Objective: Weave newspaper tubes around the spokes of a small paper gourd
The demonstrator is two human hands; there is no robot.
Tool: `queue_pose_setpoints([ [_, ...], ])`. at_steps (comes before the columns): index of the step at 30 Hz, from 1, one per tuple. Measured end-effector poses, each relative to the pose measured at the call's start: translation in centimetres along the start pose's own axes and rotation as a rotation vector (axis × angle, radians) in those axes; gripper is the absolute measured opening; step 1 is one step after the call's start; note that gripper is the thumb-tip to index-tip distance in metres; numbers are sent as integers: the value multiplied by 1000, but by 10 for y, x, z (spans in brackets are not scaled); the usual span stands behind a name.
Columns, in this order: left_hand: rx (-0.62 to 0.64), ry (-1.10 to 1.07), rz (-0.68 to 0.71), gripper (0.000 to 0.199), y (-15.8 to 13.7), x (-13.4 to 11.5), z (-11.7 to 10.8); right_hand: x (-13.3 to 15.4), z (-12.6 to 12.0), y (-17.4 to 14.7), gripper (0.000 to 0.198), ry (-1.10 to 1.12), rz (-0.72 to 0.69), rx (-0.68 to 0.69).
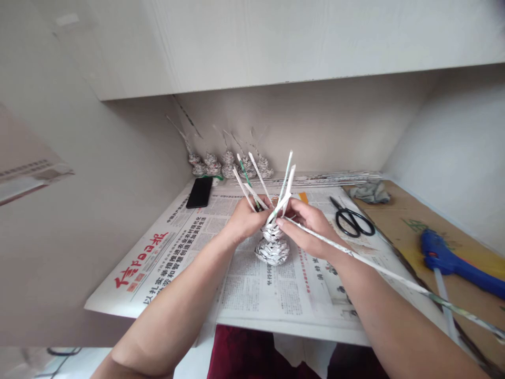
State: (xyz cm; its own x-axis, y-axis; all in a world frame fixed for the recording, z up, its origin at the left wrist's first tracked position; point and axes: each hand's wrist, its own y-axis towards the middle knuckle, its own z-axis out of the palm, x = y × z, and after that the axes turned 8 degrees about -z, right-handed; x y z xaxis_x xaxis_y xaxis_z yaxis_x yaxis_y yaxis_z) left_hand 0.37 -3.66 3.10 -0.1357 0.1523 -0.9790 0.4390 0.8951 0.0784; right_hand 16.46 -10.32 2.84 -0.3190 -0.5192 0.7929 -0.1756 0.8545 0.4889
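A small gourd-shaped weaving of rolled newspaper [272, 251] stands upright between my two hands, with several white paper tubes fanning up from its top. My left hand [252, 215] is closed around the left side of its upper part; some fingers are hidden behind the tubes. At the right side, my right hand [303, 223] pinches a long paper tube [379, 269] against the weaving. That tube runs over my right forearm to the lower right edge of the view.
Several similar woven gourds [228, 164] line the back wall. Long thin paper tubes [315, 180] lie beside them. A black phone [200, 192] rests at left on the newspaper [189, 247]. Black-handled scissors [353, 221], a grey cloth [370, 192] and a blue glue gun [445, 255] are at right.
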Motion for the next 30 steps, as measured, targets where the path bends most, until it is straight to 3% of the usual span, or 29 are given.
queue_pose_setpoints([
  [21, -6, 17, 4, 13, 0, -1, 0, 1, 1, -1, 11, -71, -28, -10],
  [30, -33, 74, 19, 4, 0, -2, 1, 2, 2, -1, 10, -227, -31, -18],
])
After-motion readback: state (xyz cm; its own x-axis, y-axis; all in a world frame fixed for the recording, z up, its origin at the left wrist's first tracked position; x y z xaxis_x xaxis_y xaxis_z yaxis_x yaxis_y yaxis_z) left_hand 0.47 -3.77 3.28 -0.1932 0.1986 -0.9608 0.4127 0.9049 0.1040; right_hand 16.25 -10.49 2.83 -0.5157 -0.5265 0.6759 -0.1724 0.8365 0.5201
